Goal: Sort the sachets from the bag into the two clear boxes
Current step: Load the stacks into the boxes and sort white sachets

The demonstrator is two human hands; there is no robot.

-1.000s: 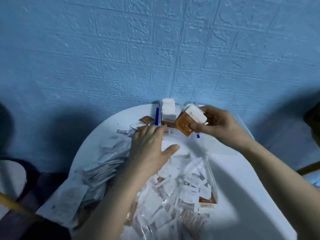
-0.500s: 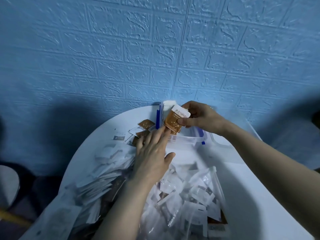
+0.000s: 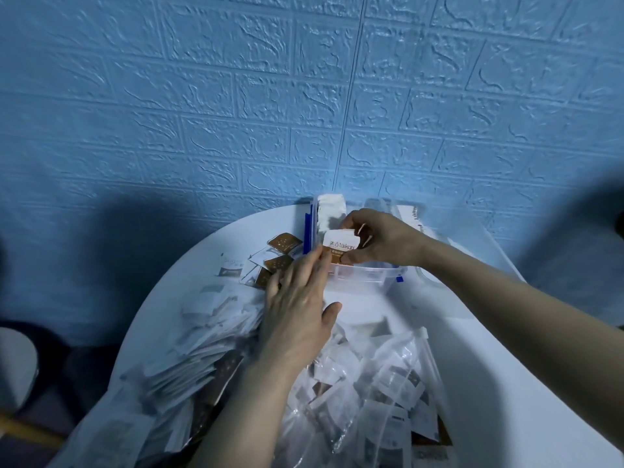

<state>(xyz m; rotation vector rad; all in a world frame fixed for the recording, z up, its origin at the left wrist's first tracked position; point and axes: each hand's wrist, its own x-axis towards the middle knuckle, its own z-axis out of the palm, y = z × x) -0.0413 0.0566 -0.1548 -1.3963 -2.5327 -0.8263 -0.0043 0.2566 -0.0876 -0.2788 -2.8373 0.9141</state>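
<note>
While two hands (image 3: pixel 337 261) meet, one sachet (image 3: pixel 339 249) is pinched.

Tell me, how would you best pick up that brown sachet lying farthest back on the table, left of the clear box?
Probably by its edges: the brown sachet lies flat and thin, so fingers would come from above and pinch two opposite sides, or slide it first. Its left side is free; the clear box stands to its right.

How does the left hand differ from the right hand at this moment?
The right hand pinches a sachet over the clear box; the left hand grips nothing. The left hand's fingers lie straight, while the right hand's curl. Both touch that sachet.
</note>
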